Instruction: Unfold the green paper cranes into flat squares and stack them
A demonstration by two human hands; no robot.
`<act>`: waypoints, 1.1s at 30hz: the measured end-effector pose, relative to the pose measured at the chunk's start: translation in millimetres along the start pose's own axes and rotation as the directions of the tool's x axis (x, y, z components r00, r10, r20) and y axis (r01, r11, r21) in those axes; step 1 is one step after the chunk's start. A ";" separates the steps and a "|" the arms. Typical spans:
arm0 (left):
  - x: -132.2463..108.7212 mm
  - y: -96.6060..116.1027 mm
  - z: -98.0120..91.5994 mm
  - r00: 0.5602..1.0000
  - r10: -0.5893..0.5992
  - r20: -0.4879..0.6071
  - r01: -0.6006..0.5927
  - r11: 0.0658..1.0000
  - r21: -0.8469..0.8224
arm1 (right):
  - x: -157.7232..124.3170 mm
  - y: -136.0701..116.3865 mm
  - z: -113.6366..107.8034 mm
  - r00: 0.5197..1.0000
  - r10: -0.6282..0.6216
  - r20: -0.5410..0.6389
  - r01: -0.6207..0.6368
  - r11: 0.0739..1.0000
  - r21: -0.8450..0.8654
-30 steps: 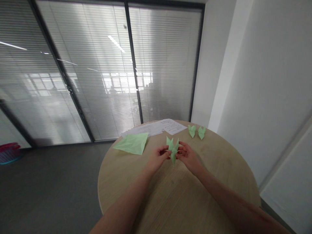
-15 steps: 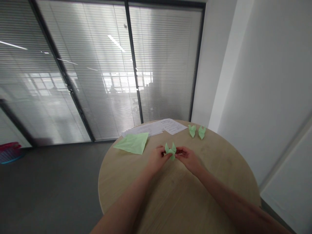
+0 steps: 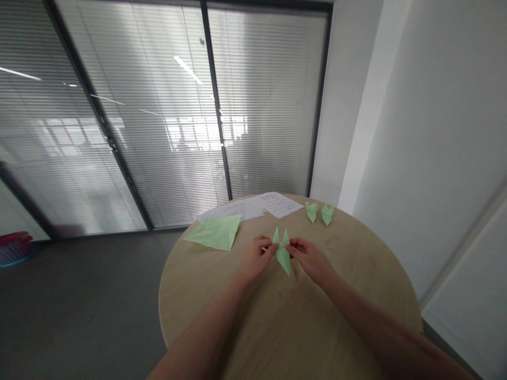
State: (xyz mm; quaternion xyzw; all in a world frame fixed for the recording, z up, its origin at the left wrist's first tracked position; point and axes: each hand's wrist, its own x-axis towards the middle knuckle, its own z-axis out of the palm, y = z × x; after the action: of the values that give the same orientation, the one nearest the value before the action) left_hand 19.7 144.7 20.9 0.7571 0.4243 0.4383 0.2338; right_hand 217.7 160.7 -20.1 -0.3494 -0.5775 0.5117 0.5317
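Observation:
Between my hands is a light green folded paper figure (image 3: 282,255), with two pointed tips standing up at the top and a long point hanging toward me. My left hand (image 3: 257,256) pinches its left side between thumb and fingers. On the other side, my right hand (image 3: 307,256) grips the figure's right edge the same way. Both hands are just above the middle of the round wooden table (image 3: 356,295). Two similar green folded figures, one at left (image 3: 311,211) and one at right (image 3: 327,214), lie near the table's far right edge.
A creased green paper sheet (image 3: 216,232) lies on the table's left side, partly over white papers (image 3: 253,207); a printed sheet (image 3: 283,205) lies beside them. A white wall (image 3: 443,158) rises close on the right. On the floor at far left stands a red and blue basket (image 3: 15,248).
The paper figure's lower part has opened out into a long point extending toward me. Its two upper tips stand closer together. Both hands keep their hold, nearly in place.

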 end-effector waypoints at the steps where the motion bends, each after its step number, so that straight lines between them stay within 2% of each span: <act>1: 0.2 0.2 -0.2 1.000 0.005 0.008 -0.005 1.000 -0.026 | -0.6 -1.9 0.7 1.000 0.014 0.007 -0.015 0.999 0.034; 8: 0.1 3.8 2.3 0.989 -0.027 0.144 0.067 0.956 -0.287 | -3.0 -9.2 2.0 0.986 0.166 0.001 -0.159 0.944 0.289; 12: -1.4 5.7 4.3 0.982 -0.045 0.184 0.111 0.925 -0.363 | -3.2 -9.1 1.0 0.967 0.253 0.042 -0.252 0.908 0.335; 18: -2.6 4.4 4.8 0.987 -0.075 0.145 0.113 0.953 -0.282 | -5.9 -11.6 2.4 0.945 0.313 0.093 -0.325 0.873 0.363; 23: -5.7 11.6 3.5 0.987 -0.012 0.161 0.062 0.948 -0.312 | -5.5 -12.5 5.0 0.926 0.349 0.143 -0.377 0.830 0.411; 27: -7.0 18.0 2.6 0.992 0.009 0.122 0.013 0.983 -0.184 | -5.9 -13.1 7.5 0.919 0.370 0.139 -0.394 0.836 0.382; 30: -5.9 21.0 0.5 0.993 0.072 0.093 -0.063 0.993 -0.102 | -7.2 -13.2 8.9 0.913 0.381 0.142 -0.407 0.840 0.360; 33: -4.2 22.1 -2.6 0.984 0.137 0.113 -0.134 0.990 -0.035 | -8.8 -13.2 9.8 0.909 0.388 0.154 -0.417 0.845 0.335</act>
State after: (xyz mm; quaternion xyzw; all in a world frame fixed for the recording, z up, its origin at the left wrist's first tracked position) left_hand 26.0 129.3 36.3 0.8050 0.3517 0.4145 0.2377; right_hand 211.6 147.2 -8.8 -0.3385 -0.4083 0.7223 0.4438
